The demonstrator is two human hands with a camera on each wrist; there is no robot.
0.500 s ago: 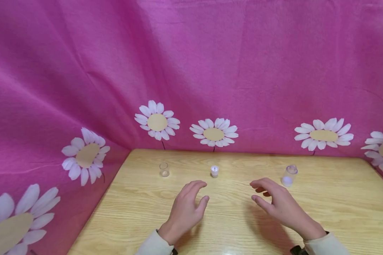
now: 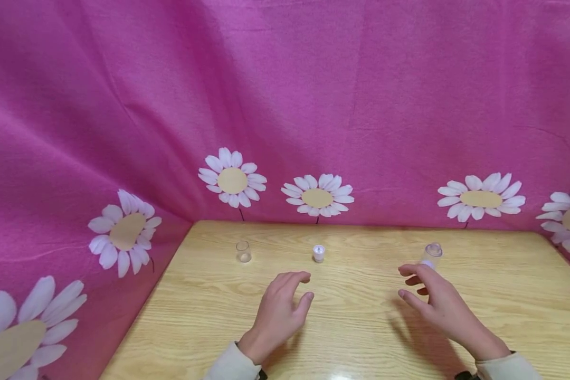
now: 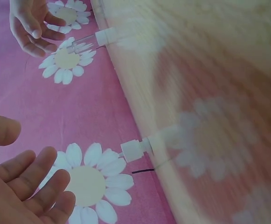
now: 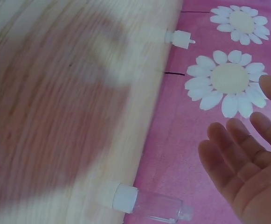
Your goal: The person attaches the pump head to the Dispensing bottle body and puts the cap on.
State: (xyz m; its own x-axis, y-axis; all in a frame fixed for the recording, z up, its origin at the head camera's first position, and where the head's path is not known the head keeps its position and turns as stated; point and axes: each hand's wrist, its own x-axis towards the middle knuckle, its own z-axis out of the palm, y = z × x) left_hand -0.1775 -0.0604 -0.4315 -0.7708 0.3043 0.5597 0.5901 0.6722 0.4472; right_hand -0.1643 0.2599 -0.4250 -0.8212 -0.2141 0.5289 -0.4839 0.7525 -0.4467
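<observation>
Over a wood-grain surface (image 2: 347, 322), a person's left hand (image 2: 279, 311) and right hand (image 2: 444, 311) hover, fingers relaxed and thumbs apart, holding nothing. Just beyond the right hand stands a clear bottle (image 2: 431, 255) with a white base; leftward, a small white cap (image 2: 319, 254), then a clear cup (image 2: 244, 253). Behind hangs pink daisy-printed cloth (image 2: 385, 105).

No writing, label or number can be read.
</observation>
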